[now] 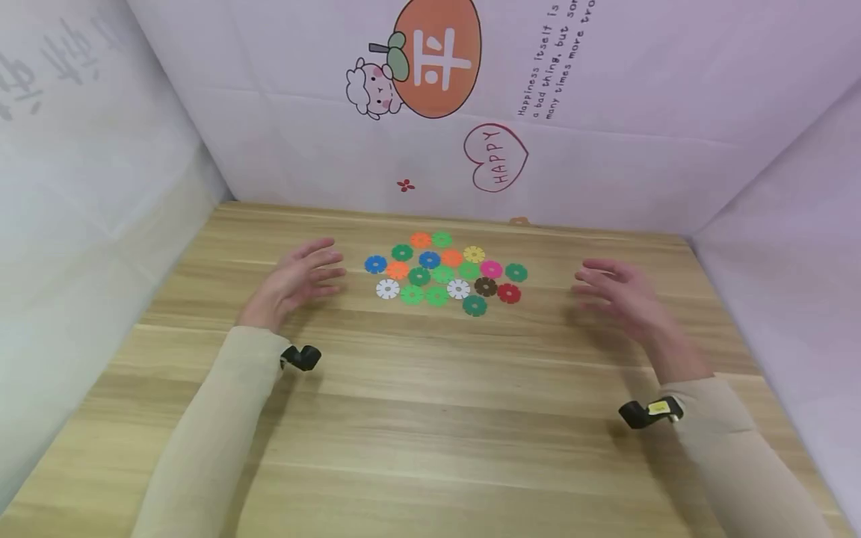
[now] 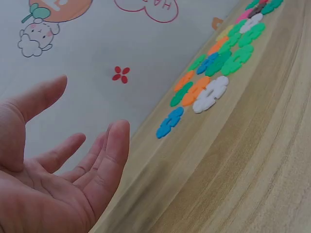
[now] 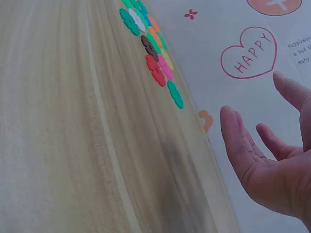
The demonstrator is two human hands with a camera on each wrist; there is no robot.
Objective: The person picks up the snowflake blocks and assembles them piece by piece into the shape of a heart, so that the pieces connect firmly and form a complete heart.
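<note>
Several flat, notched plastic discs lie in a loose cluster toward the back of the wooden table. At the cluster's left end are a blue disc (image 1: pixel 376 264) and a white disc (image 1: pixel 387 289); at its right end, a green disc (image 1: pixel 516 273) and a red disc (image 1: pixel 509 293). My left hand (image 1: pixel 299 280) hovers left of the cluster, fingers spread and relaxed, holding nothing. The blue disc (image 2: pixel 169 123) is nearest it in the left wrist view. On the other side my right hand (image 1: pixel 622 295) is raised with loosely bent fingers, also holding nothing, nearest the green disc (image 3: pixel 175 94).
The wooden table (image 1: pixel 430 433) meets a white printed cloth (image 1: pixel 303 149) along its back edge. White cloth walls stand at the left (image 1: pixel 87 187) and right (image 1: pixel 794 246). Black wrist cameras sit on the left cuff (image 1: pixel 303 357) and right cuff (image 1: pixel 649 412).
</note>
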